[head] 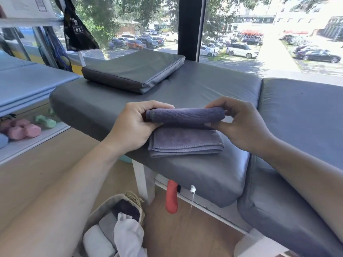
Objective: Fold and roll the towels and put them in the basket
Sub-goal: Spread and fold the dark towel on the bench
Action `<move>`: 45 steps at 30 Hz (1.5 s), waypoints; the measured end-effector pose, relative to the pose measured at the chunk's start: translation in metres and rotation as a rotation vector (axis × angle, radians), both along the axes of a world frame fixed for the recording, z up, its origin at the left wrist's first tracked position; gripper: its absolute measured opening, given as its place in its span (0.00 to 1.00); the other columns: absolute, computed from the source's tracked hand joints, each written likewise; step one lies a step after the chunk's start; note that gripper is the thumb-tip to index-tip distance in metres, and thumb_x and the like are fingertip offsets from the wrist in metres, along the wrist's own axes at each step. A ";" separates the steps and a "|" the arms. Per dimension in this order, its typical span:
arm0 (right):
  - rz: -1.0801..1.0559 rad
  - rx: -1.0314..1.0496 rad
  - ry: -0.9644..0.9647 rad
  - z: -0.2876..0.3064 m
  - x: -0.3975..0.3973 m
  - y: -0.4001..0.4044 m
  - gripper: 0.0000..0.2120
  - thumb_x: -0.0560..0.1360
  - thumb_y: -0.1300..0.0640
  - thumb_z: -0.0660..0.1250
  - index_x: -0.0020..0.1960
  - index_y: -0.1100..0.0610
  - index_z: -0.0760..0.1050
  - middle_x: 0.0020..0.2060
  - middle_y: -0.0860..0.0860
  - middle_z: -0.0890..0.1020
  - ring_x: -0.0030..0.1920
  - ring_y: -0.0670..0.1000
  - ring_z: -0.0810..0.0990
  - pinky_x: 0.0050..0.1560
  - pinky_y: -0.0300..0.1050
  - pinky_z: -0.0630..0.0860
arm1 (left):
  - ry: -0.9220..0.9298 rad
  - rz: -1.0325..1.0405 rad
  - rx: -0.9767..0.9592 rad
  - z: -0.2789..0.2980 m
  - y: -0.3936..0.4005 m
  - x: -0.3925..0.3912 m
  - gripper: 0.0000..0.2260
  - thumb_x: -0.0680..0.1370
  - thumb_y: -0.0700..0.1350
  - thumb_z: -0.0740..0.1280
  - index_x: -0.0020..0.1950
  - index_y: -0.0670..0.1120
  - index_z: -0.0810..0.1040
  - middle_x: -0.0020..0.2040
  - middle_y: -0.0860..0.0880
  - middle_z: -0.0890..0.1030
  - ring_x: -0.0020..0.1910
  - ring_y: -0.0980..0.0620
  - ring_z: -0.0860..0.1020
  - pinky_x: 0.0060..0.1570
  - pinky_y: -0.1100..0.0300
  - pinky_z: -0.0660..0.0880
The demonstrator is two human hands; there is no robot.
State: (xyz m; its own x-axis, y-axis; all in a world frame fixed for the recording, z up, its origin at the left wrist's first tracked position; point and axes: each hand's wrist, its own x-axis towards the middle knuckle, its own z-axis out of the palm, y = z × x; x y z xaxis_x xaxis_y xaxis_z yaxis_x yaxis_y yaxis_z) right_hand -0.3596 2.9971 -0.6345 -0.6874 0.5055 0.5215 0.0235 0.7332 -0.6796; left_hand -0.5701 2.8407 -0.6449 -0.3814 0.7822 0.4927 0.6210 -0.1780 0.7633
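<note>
We pinch the soft, light towel (185, 125) roll at both ends, left hand (133, 127) and right hand (239, 123) closed; it likely unrolls easily.

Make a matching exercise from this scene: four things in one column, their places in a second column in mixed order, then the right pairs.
Things
1. purple towel
2. basket
3. dumbbells
4. cushion

Places
A. on the floor, lower left, below the bench edge
B. at the far end of the bench, near the window
C. half rolled between the left hand and the right hand
D. on the low shelf at far left

Pairs: 1-C, 2-A, 3-D, 4-B
</note>
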 end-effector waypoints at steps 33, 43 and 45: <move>0.286 -0.006 -0.570 0.030 0.026 -0.013 0.34 0.62 0.50 0.84 0.63 0.41 0.72 0.55 0.39 0.82 0.56 0.43 0.81 0.60 0.43 0.76 | 0.076 -0.218 -0.372 0.019 -0.031 0.018 0.26 0.65 0.47 0.84 0.61 0.59 0.82 0.53 0.57 0.84 0.51 0.56 0.83 0.58 0.56 0.79; 0.078 0.124 -0.347 0.020 0.017 -0.008 0.38 0.61 0.54 0.85 0.66 0.37 0.73 0.54 0.31 0.80 0.59 0.36 0.77 0.60 0.32 0.72 | 0.078 -0.053 -0.183 0.018 -0.016 0.019 0.27 0.64 0.45 0.84 0.61 0.57 0.81 0.53 0.59 0.84 0.53 0.65 0.81 0.56 0.72 0.72; 0.090 0.087 -0.356 0.015 0.016 -0.004 0.37 0.61 0.54 0.85 0.65 0.39 0.75 0.56 0.34 0.81 0.60 0.37 0.78 0.63 0.39 0.74 | 0.084 -0.022 -0.226 0.010 -0.013 0.019 0.26 0.64 0.49 0.84 0.59 0.59 0.81 0.53 0.62 0.84 0.54 0.65 0.80 0.56 0.71 0.72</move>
State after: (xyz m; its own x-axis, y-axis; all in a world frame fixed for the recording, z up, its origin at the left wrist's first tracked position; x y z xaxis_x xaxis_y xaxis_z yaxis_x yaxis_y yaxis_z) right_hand -0.3434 2.9930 -0.6198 -0.8729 0.3995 0.2801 0.1804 0.7976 -0.5755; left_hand -0.5514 2.8282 -0.6347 -0.3283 0.8838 0.3334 0.6821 -0.0223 0.7309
